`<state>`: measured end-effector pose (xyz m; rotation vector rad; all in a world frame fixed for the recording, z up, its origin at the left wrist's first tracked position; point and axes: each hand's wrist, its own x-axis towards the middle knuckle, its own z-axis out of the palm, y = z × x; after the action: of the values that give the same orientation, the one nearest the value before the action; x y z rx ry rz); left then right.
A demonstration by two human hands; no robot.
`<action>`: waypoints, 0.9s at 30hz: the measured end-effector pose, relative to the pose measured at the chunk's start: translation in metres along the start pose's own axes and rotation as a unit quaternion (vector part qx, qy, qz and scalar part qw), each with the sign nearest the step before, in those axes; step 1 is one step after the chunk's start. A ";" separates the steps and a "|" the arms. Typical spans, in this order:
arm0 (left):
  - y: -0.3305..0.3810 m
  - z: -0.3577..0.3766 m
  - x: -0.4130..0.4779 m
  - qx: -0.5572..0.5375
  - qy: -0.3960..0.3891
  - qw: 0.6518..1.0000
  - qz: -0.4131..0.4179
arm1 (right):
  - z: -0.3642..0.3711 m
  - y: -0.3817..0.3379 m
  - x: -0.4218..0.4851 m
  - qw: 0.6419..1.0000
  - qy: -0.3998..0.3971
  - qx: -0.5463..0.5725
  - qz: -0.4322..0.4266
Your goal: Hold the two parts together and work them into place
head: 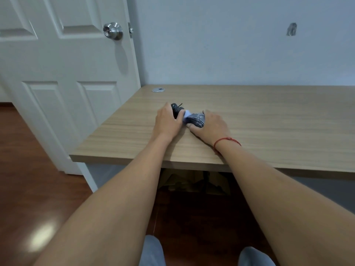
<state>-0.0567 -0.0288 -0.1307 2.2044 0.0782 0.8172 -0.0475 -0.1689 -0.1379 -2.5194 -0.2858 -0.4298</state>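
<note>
Two bare forearms are stretched forward from the bottom of the view, and both hands meet near the middle of a light wooden table (269, 120). The left hand (167, 120) is seen from the back, its fingers curled around a small black object (175, 108) with a thin black cord or stalk standing out of it; what the object is cannot be told. The right hand (210, 124) lies low on the table, thumb toward the left hand, its fingers grasping a small bundle of grey-blue cloth (195, 119). The cloth is crumpled, darker on its right side and pale blue where it touches the black object. One thin red string bracelet (226, 140) is worn on the right wrist.

One round silver cable cover (158, 90) is set into the table's far left corner. Left of the table stands one white panelled door (63, 73) with one silver round knob (113, 31). A pale blue wall lies behind. Below the table, two knees in grey-blue trousers are seen over a reddish wooden floor.
</note>
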 end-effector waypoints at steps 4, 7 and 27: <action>0.006 -0.006 -0.001 -0.071 0.046 0.996 0.010 | -0.004 -0.003 -0.002 1.000 -0.001 0.008 0.001; 0.008 -0.009 -0.002 -0.106 0.063 0.992 0.007 | -0.006 -0.004 -0.004 1.000 0.001 0.016 0.002; 0.011 -0.008 -0.003 -0.099 0.025 0.995 0.000 | -0.001 -0.002 -0.001 1.000 0.005 -0.001 -0.004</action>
<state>-0.0656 -0.0324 -0.1204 1.9988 0.0201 0.8424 -0.0491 -0.1678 -0.1364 -2.5171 -0.2932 -0.4462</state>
